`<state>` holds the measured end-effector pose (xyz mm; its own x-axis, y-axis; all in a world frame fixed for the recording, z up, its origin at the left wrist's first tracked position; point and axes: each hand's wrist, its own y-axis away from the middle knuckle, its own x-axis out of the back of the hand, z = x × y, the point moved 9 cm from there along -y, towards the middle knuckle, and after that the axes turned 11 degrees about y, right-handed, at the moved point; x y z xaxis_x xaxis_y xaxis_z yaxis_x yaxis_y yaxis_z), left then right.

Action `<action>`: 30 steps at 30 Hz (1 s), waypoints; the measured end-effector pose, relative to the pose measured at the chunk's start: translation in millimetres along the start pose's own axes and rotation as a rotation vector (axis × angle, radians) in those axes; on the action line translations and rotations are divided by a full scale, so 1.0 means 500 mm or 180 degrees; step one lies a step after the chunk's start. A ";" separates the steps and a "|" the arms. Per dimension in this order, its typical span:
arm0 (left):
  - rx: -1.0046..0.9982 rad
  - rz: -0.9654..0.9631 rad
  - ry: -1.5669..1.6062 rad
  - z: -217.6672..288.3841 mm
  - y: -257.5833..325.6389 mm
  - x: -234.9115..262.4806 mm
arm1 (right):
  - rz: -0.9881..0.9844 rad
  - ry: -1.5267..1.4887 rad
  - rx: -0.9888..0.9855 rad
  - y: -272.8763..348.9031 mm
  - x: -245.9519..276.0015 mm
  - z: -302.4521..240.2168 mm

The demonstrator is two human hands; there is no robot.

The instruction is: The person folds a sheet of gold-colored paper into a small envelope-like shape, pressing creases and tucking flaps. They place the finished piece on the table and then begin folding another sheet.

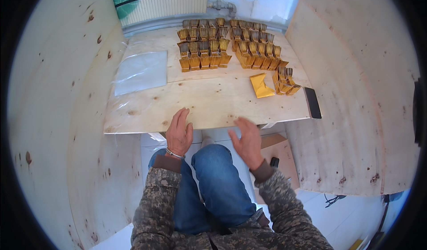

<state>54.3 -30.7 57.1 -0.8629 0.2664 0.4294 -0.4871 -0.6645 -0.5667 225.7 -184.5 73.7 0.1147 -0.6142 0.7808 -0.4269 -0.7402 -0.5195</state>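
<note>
- Plywood walls enclose a narrow booth on both sides, with one plywood tabletop (209, 103) spanning it at the far end.
- One clear plastic sheet (141, 71) lies flat on the tabletop's left part.
- Two blocks of folded gold foil pieces (204, 48) stand in rows at the back; each block shows three rows, the exact piece count too dense to tell.
- One small cluster of gold pieces (285, 82) sits to the right, just beside one loose gold foil sheet (261, 86).
- One dark phone (312, 102) rests at the table's right edge.
- Left hand (179, 133) lies on the near edge, fingers together, holding nothing.
- Right hand (247, 142) hovers by the edge, fingers spread, empty.
</note>
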 end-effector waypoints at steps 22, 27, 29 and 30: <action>0.0216 0.0759 -0.0427 0.024 0.074 0.208 | -0.1825 -0.2410 -0.0405 0.063 -0.002 -0.230; 0.1089 0.0131 -0.1542 0.029 0.193 0.234 | -0.0582 0.0201 0.0923 0.132 -0.018 -0.291; 0.1242 -0.0250 -0.1596 0.052 0.254 0.227 | -0.0656 0.0253 0.0848 0.150 -0.029 -0.293; 0.1070 -0.0249 -0.1663 0.076 0.268 0.226 | -0.0697 0.0260 0.0833 0.152 -0.032 -0.296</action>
<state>-103.3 -116.3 56.5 -0.6054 0.0030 0.7959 -0.4039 -0.8628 -0.3039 58.8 -190.6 73.0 0.1014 -0.4170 0.9032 -0.1545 -0.9035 -0.3998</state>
